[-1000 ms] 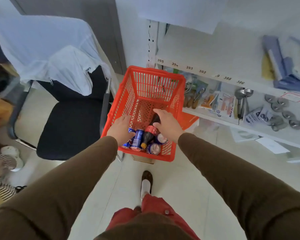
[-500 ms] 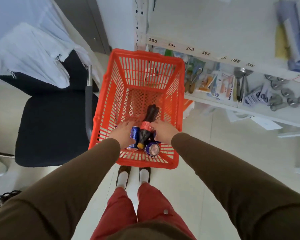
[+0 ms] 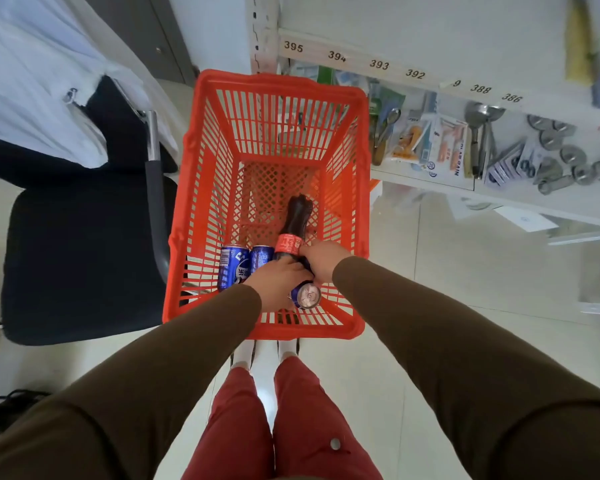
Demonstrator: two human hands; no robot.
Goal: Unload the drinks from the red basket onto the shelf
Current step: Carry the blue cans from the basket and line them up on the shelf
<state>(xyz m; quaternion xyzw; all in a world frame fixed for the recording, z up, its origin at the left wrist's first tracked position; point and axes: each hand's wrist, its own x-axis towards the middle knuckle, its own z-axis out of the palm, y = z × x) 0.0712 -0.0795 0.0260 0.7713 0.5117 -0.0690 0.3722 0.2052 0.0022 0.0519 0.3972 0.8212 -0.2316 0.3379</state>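
Note:
The red basket (image 3: 184, 209) stands in front of me, beside the white shelf (image 3: 378, 65). A dark cola bottle (image 3: 297, 216) with a red label lies in it, neck towards me. Two blue cans (image 3: 232, 268) lie side by side to its left. A third blue can (image 3: 307, 294) points its top at me. My left hand (image 3: 278, 277) reaches across the bottle's neck and curls over this third can. My right hand (image 3: 324, 261) curls round the bottle just below the label. The fingertips of both hands are hidden.
A black chair (image 3: 77, 254) with a white garment (image 3: 32, 81) stands close on the basket's left. The lower shelf level holds spoons (image 3: 478, 133) and packets (image 3: 444, 147). Papers (image 3: 520, 218) lie on the pale floor under the shelf.
My left hand has slid right, off the two left cans and over the bottle's neck onto the near can. My right hand has shifted onto the bottle. The view has tilted further down.

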